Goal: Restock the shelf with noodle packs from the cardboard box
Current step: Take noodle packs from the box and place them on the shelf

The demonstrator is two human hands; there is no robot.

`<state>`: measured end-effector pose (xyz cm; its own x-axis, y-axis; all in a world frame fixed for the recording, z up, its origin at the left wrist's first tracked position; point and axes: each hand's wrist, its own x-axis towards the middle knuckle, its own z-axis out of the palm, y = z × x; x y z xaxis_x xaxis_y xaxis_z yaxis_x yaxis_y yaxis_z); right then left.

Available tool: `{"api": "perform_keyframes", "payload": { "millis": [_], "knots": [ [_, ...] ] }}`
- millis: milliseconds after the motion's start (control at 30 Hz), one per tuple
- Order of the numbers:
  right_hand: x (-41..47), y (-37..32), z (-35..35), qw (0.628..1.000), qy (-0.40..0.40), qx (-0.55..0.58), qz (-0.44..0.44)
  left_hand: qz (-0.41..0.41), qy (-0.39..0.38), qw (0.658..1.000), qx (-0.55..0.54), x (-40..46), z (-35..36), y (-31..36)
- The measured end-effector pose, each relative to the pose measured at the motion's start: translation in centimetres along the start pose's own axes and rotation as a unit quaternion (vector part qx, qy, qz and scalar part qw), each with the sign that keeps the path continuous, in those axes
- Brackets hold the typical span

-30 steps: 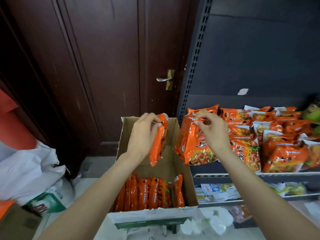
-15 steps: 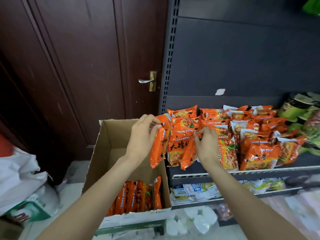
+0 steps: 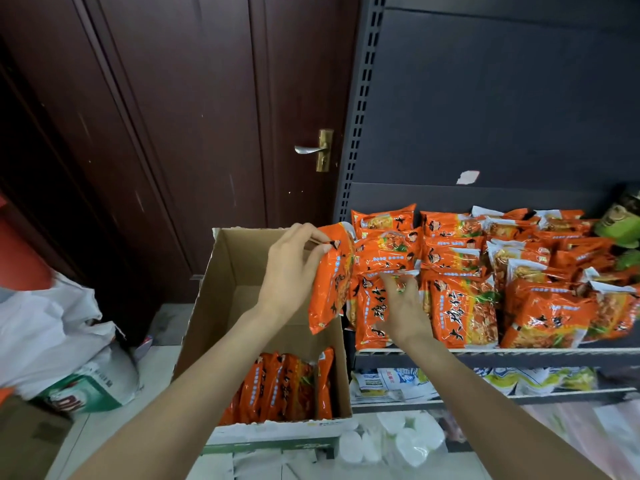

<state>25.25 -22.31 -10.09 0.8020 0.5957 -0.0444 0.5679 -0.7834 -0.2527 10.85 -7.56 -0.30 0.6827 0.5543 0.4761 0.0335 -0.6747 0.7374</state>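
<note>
We find our left hand (image 3: pixel 291 271) raised over the open cardboard box (image 3: pixel 221 306), its fingers (image 3: pixel 320 249) pinched on the top edge of an orange noodle pack (image 3: pixel 330 282) that hangs upright just beside the left end of the shelf (image 3: pixel 485 355). Our right hand (image 3: pixel 403 306) rests on a front-row pack (image 3: pixel 372 313) at the shelf's near left corner, fingers curled on its upper seam and gripping it. The shelf carries rows of like orange packs (image 3: pixel 464 306), overlapping from near edge to far panel; each bears large black Chinese characters, which we cannot read with certainty, and a picture of noodles. Green packets (image 3: pixel 620 230) sit at the far right end. In the box, a row of remaining packs (image 3: pixel 280 389) stands on edge against the near wall; the far part of its floor is bare. A lower shelf (image 3: pixel 485 396) holds white and blue packets, print illegible
</note>
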Motion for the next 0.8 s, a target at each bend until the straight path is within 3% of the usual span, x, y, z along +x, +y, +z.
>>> {"api": "perform_keyframes", "payload": {
  "millis": [167, 267, 333, 400, 500, 600, 667, 800],
  "knots": [
    [1.0, -0.9, 0.4, 1.0, -0.008, -0.005, 0.03, 0.0, 0.002, 1.0, -0.005, 0.1, -0.1, -0.2],
    [1.5, -1.2, -0.6, 0.995, -0.042, 0.078, 0.04, -0.006, 0.004, 1.0, -0.018, 0.3, -0.3, -0.2],
    [1.6, -1.6, -2.2, 0.988, -0.012, 0.152, 0.01, 0.001, 0.016, 0.999, -0.038, 0.4, -0.4, 0.0],
    [1.4, -2.1, -4.2, 0.96, 0.004, 0.28, -0.029, 0.01, 0.021, 0.997, -0.068, 0.6, -0.5, 0.4],
    [0.7, -2.3, -6.9, 0.891, -0.081, 0.445, -0.042, 0.01, 0.004, 0.993, -0.12, 0.9, -0.3, 1.0],
    [-0.1, -1.1, -7.8, 0.87, -0.121, 0.476, -0.038, -0.009, -0.016, 0.986, -0.166, 1.0, 0.9, 1.5],
    [-0.5, 0.1, -7.8, 0.875, -0.12, 0.468, -0.023, -0.022, -0.031, 0.982, -0.187, 0.9, 2.1, 1.8],
    [-0.9, 3.2, -7.1, 0.88, -0.053, 0.472, 0.02, -0.052, -0.093, 0.979, -0.173, 0.7, 4.5, 1.5]
  ]
}}
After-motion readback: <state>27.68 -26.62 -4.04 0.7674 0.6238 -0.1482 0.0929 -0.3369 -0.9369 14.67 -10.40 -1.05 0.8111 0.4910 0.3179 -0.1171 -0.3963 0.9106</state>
